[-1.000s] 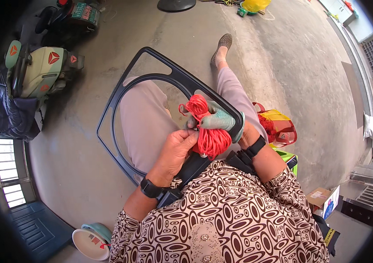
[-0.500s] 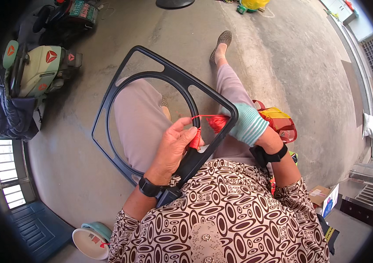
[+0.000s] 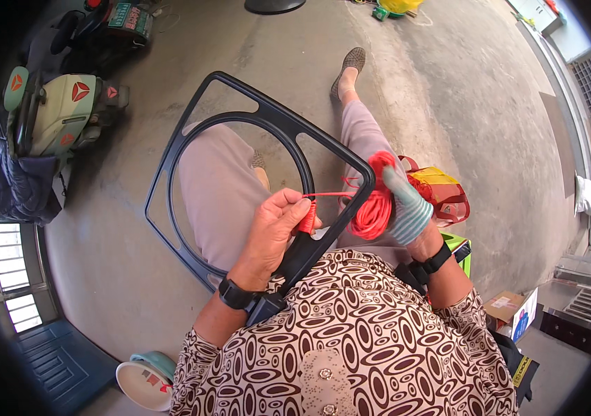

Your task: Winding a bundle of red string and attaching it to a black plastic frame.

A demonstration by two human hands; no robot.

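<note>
Across my lap lies a black plastic frame [image 3: 322, 144] with square corners around a large round ring. Near its lower right side a red cord wrapping [image 3: 307, 217] is coiled tightly around the ring. My left hand [image 3: 272, 232], bare, pinches the ring and cord there with thumb and fingers. My right hand [image 3: 406, 206], in a striped pale green and white glove, grips a bundle of red cord [image 3: 370, 217] just outside the frame's right corner. From the wrapping a strand runs taut under or past the frame's right bar to the bundle.
A red and yellow bag [image 3: 441, 194] stands right of my leg, with a bright green box [image 3: 463, 253] nearer. Electric scooters [image 3: 70, 104] are parked at the left. Basins [image 3: 144, 383] sit at lower left, a cardboard box [image 3: 507, 305] at lower right.
My right hand has drawn the red cord bundle out from behind the frame's right bar, to its outer side. My left hand and the frame have hardly moved.
</note>
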